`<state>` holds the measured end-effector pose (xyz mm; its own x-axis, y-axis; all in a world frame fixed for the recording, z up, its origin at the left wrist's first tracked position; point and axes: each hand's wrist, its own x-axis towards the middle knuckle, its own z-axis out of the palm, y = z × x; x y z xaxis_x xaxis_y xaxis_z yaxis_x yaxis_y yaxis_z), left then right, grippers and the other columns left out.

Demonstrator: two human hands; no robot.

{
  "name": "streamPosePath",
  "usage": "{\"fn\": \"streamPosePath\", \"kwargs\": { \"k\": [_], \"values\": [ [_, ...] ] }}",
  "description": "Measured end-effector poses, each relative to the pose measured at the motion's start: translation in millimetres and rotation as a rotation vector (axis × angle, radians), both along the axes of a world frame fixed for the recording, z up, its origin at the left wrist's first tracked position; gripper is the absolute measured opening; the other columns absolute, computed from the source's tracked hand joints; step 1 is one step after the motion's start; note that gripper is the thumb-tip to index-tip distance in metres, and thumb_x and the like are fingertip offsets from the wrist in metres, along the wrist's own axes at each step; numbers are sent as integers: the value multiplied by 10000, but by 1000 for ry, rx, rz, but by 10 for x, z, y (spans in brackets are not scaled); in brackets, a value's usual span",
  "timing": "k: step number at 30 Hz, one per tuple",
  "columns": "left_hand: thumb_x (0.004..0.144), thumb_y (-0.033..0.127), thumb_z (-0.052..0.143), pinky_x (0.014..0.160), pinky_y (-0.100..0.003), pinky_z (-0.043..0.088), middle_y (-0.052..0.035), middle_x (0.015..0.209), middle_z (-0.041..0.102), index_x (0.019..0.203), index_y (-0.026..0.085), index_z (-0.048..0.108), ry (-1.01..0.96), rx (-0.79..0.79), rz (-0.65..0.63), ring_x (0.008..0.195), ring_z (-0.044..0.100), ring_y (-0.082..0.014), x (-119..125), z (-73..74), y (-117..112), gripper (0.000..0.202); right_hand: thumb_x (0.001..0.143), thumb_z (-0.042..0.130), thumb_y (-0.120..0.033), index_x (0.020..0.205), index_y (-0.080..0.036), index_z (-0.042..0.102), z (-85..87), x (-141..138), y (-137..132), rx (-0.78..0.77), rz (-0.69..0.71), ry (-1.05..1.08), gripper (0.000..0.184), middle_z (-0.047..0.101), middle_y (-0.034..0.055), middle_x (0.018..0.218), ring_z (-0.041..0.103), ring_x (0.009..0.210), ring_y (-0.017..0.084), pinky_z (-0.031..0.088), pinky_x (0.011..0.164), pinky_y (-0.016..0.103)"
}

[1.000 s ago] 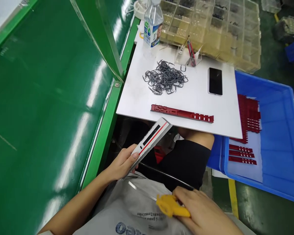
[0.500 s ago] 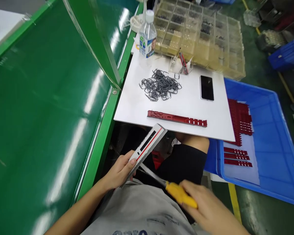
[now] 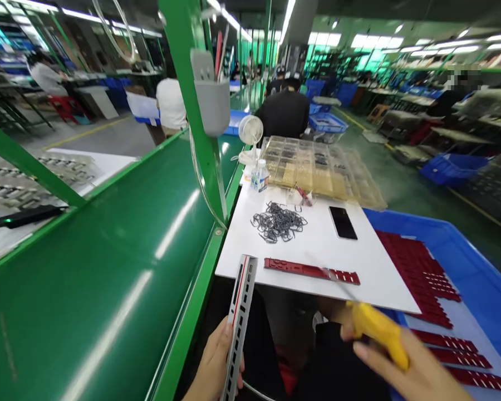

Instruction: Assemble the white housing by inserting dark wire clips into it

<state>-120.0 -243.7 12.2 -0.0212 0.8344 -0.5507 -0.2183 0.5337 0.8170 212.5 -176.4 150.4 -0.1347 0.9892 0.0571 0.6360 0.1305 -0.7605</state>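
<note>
My left hand (image 3: 217,356) is closed around a long, narrow white-and-grey slotted housing (image 3: 242,301) with a red stripe, tilted up before the table edge. In my right hand (image 3: 404,356), to the right, is a yellow-handled tool (image 3: 378,328), blurred by motion. Its thin metal shaft reaches up and left across a red slotted strip (image 3: 292,267) on the white table; whether they touch, I cannot tell. Behind that strip lies a heap of grey wire-like clips (image 3: 279,223).
A phone (image 3: 342,223), a water bottle (image 3: 259,177) and a compartment tray (image 3: 317,167) sit on the table. On the right a blue bin (image 3: 459,245) holds several red strips. A green conveyor (image 3: 129,289) runs along the left, beside a green post (image 3: 192,111). People sit farther back.
My view has tipped up towards the room. The tool has moved away from the housing, to the right and up. The housing has turned more upright, showing its slotted side.
</note>
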Motion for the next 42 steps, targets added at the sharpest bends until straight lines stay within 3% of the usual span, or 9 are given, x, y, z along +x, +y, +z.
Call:
{"fn": "streamPosePath", "kwargs": {
  "k": [4,7,13,20,23,26,31,38,42],
  "values": [
    [791,1096,550,401,-237,444,-14,579,686,1559,159,542,-41,64,56,416,612,-195,11,6,7,1212,880,851,-662,875,-445,797,1008,-635,1028,600,-146,155,223,688,-23,677,778,671,319,718,681,583],
    [807,1079,563,422,-250,453,-20,558,681,1595,146,536,-41,115,51,407,593,-189,27,13,-9,1221,947,899,-452,1143,-235,746,1821,-1439,1797,994,42,354,330,804,20,1077,791,985,212,689,985,454],
    [806,1083,554,414,-290,432,-5,587,672,1635,229,505,8,135,73,415,612,-223,3,-25,3,1191,1129,620,-627,1334,-108,556,2426,-2646,2646,911,205,23,561,745,86,1359,683,1285,200,535,1207,419],
    [907,1020,507,489,-298,500,-18,710,685,1428,224,631,96,143,-153,531,667,-221,-96,-68,2,958,1193,451,-509,1484,-129,565,1713,-2210,2479,890,318,-156,492,579,87,1537,587,1480,231,475,1280,372],
    [1014,895,499,559,-315,524,-49,777,707,1295,207,705,247,260,-317,615,689,-237,-129,-37,15,771,1102,649,-488,1501,-200,636,985,-1521,1987,784,424,-24,492,634,147,1579,566,1510,309,489,1328,489],
    [1080,685,588,712,-332,533,-83,927,788,1266,229,740,499,419,-485,790,729,-269,-158,10,39,516,1019,792,-564,1535,-248,654,65,-816,1222,250,578,11,621,675,147,1597,647,1472,352,499,1306,570],
    [1030,606,709,722,-334,502,-94,994,844,1247,225,766,657,406,-702,813,766,-300,-80,58,77,442,914,904,-587,1363,-223,763,-1012,-159,54,-239,250,284,595,853,87,1144,818,1008,270,674,973,428],
    [1055,523,715,903,-382,617,-81,1222,852,1332,264,772,728,388,-952,1045,816,-332,-47,310,254,383,832,952,-445,1215,-404,766,-1238,531,-437,-312,-70,515,428,854,28,1093,838,999,341,702,911,505],
    [1127,415,622,1097,-372,597,-92,1398,761,1447,263,713,829,709,-924,1248,755,-297,-45,610,640,366,855,938,-372,1211,-465,812,-1076,917,-159,9,7,424,390,824,33,1194,801,1112,360,665,976,531]
  ]
}}
